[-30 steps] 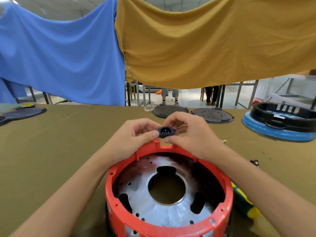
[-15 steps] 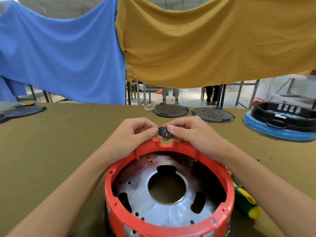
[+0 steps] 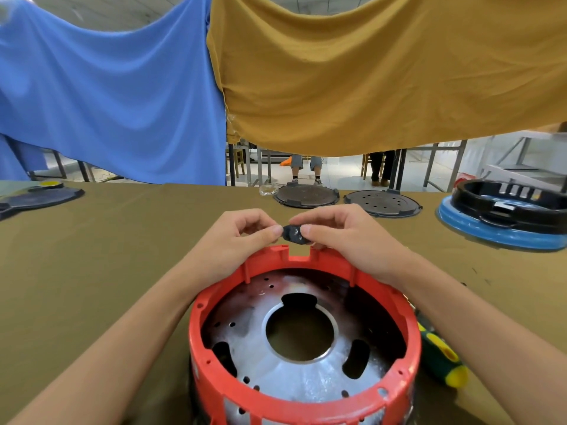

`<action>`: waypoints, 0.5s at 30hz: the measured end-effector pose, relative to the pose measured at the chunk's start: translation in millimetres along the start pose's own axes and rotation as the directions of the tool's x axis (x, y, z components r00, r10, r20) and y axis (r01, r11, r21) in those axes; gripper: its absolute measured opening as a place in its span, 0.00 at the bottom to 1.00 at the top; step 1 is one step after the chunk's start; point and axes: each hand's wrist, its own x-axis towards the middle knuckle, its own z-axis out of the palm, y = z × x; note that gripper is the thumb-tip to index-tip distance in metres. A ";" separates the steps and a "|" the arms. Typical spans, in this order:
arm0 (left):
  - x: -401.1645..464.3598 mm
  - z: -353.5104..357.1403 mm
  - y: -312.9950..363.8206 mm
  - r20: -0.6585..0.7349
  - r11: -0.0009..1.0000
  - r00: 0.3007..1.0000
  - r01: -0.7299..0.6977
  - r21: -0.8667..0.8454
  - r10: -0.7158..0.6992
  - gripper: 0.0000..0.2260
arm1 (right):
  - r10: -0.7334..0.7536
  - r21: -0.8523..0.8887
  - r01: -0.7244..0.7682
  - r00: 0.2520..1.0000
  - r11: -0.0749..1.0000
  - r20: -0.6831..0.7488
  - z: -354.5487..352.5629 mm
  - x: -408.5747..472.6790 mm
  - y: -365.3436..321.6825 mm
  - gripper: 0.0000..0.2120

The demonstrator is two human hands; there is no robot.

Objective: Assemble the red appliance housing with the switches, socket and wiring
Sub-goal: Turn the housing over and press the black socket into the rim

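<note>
The red appliance housing (image 3: 214,378) stands open side up near the table's front, with a silver metal plate (image 3: 306,372) and a round central hole inside. Its far rim has a rectangular notch (image 3: 300,256). Just above that notch, my left hand (image 3: 236,237) and my right hand (image 3: 346,237) pinch a small black socket (image 3: 293,234) between thumbs and fingertips. The socket is tilted, its back turned toward me. No switches or wiring are visible.
A green and yellow screwdriver (image 3: 441,357) lies right of the housing. Two dark round lids (image 3: 306,196) (image 3: 382,204) sit at the far edge, a black ring on a blue base (image 3: 503,216) far right, another dark lid (image 3: 40,199) far left. Blue and mustard cloths hang behind.
The socket has been turned in my fingers, from its pin opening facing me to its back facing me. Both hands stay over the notch.
</note>
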 end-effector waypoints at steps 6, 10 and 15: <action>0.5 -0.6 -1.3 0.004 0.990 0.995 0.102 0.102 -0.103 0.07 | 0.059 0.003 -0.059 0.996 0.998 -0.067 1.9 2.8 1.3 0.13; 0.0 -1.1 -2.0 0.057 0.977 0.984 0.158 0.146 -0.168 0.09 | 0.037 -0.109 -0.044 0.997 0.993 -0.072 1.9 2.9 2.3 0.12; -0.5 -1.9 -2.0 0.069 0.977 0.984 0.154 0.147 -0.165 0.09 | 0.015 -0.197 -0.027 0.998 0.980 -0.060 0.8 3.5 4.1 0.11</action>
